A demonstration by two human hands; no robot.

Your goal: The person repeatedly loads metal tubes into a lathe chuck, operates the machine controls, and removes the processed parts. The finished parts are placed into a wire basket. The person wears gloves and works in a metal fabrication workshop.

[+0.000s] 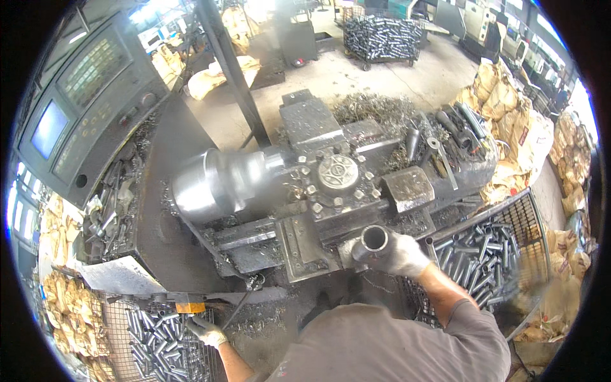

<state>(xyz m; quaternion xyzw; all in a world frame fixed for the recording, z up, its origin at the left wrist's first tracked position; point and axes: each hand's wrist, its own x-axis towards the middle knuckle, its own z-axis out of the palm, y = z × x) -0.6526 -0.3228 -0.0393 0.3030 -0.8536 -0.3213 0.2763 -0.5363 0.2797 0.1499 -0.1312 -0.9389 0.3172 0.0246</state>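
Observation:
My right hand [407, 256], in a pale work glove, is closed round a short metal tube [372, 245] whose round open end faces up. It is at the near side of the lathe's tool turret [338, 173]. To the turret's left is the shiny chuck [207, 184], blurred as if spinning. My left hand [208, 332], also gloved, is low at the left with its fingers stretched toward a small orange box [190, 307] under the machine's edge. Whether the fingertips touch that box is hard to see. Below that hand lie several metal tubes [159, 344] in a wire basket.
On the right stands another wire basket [534, 235] full of metal tubes. A control panel [76, 102] with a lit screen rises at the left. Metal shavings [375, 108] and loose tools [443, 162] lie on the lathe. Brown sacks [515, 127] flank the right; a tube-filled cart [382, 41] stands behind.

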